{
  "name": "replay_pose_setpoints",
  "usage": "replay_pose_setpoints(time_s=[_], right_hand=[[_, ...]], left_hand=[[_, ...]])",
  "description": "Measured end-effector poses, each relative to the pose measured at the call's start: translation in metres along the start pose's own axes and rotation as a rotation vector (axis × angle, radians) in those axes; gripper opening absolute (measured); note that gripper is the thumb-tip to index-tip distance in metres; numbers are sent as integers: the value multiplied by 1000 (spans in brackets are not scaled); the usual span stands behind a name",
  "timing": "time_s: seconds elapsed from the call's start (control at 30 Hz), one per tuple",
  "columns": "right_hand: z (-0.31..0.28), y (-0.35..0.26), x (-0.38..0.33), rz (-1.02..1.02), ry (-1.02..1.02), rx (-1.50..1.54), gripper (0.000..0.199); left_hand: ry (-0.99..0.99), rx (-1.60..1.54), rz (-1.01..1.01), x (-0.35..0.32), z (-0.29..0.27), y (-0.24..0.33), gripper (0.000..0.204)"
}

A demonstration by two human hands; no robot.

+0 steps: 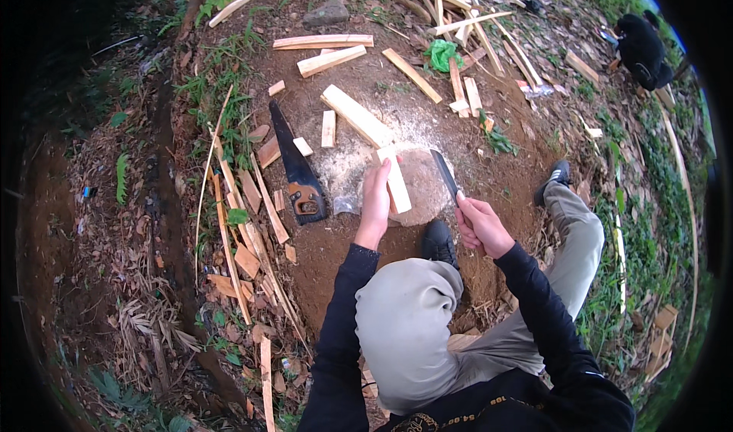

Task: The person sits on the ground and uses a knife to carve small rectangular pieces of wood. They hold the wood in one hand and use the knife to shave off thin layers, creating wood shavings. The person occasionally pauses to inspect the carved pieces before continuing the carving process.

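black sweatshirt (561,406) — yellow lettering (418,423), digits (476,415) across the front, partly cut off

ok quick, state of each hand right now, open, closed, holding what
Left hand: closed, holding a pale wooden block.
Right hand: closed, holding a dark-bladed knife.

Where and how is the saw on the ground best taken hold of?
By its brown handle, most likely from the person's side: the saw lies with that end toward them and its dark blade pointing away. The handle's opening should let fingers wrap through. The left hand is nearer, but it holds a block.
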State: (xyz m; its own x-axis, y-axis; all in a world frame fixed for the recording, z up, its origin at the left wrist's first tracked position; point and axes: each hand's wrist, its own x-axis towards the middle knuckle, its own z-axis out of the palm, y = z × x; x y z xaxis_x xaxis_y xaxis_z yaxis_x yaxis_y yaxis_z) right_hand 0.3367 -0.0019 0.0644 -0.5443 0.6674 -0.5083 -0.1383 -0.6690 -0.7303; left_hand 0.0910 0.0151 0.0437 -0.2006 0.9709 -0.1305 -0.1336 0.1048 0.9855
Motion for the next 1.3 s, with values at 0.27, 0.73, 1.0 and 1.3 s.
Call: replay_pose_setpoints(time_s=[0.27,0.73,1.0,1.3], right_hand=[[10,15,13,-183,195,-387,47],[11,40,40,-175,200,-465,60],[38,39,37,-458,333,-855,48],[30,43,48,-526,375,-913,40]], left_hand=[[-19,77,254,-6,-16,-3,46],[136,770,340,-14,-18,7,36],[284,967,432,-15,12,4,27],[384,1026,304,-17,43,1,27]])
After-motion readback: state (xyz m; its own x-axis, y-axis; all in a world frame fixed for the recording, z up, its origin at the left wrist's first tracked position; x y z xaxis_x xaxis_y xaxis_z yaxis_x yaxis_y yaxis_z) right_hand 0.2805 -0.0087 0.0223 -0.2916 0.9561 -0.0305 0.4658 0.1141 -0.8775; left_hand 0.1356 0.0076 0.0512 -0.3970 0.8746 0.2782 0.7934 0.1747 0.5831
